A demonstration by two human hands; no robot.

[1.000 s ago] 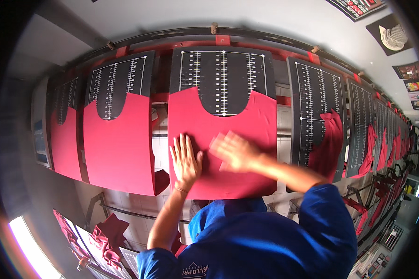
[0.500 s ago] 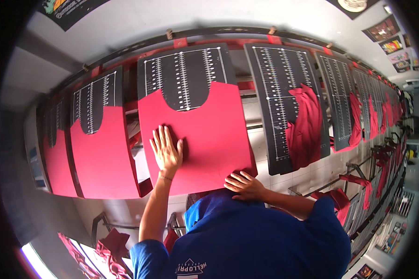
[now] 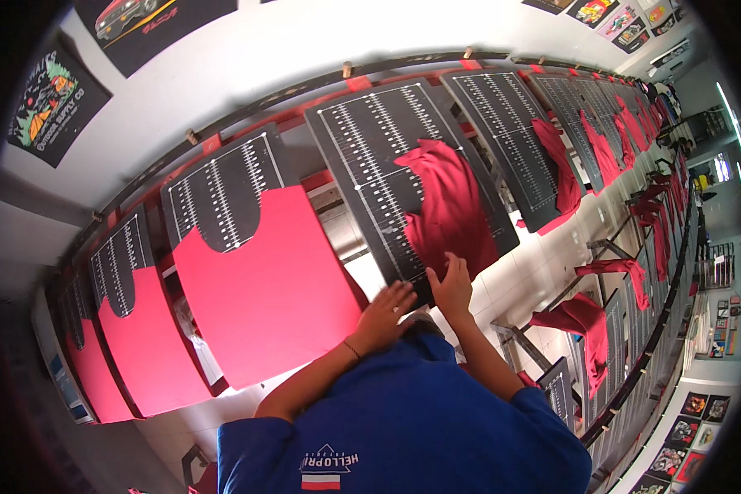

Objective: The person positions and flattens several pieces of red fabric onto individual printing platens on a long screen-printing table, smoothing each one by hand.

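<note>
Before me is a black board (image 3: pixel 379 140) printed with white ruler lines. A crumpled red cut fabric panel (image 3: pixel 449 202) lies bunched over its right side. My right hand (image 3: pixel 453 288) is at the lower end of that bundle, thumb and fingers apart; whether it touches the cloth I cannot tell. My left hand (image 3: pixel 384 315) is at the board's near-left corner, fingers stretched out and holding nothing. On the board to the left, another red fabric panel (image 3: pixel 263 296) lies flat and smooth, its curved neckline around the ruler marks.
Further left, more boards bear flat red panels (image 3: pixel 152 346). To the right, a row of ruled boards (image 3: pixel 502 123) carries bunched red cloth. A dark rail (image 3: pixel 280 86) runs behind them. Metal frames (image 3: pixel 523 346) and a second row of boards with draped red cloth stand at lower right.
I have moved right, from the smooth red panel to the neighbouring board with bunched cloth. My left hand has lifted off the flat panel; both hands are now near this board's front edge.
</note>
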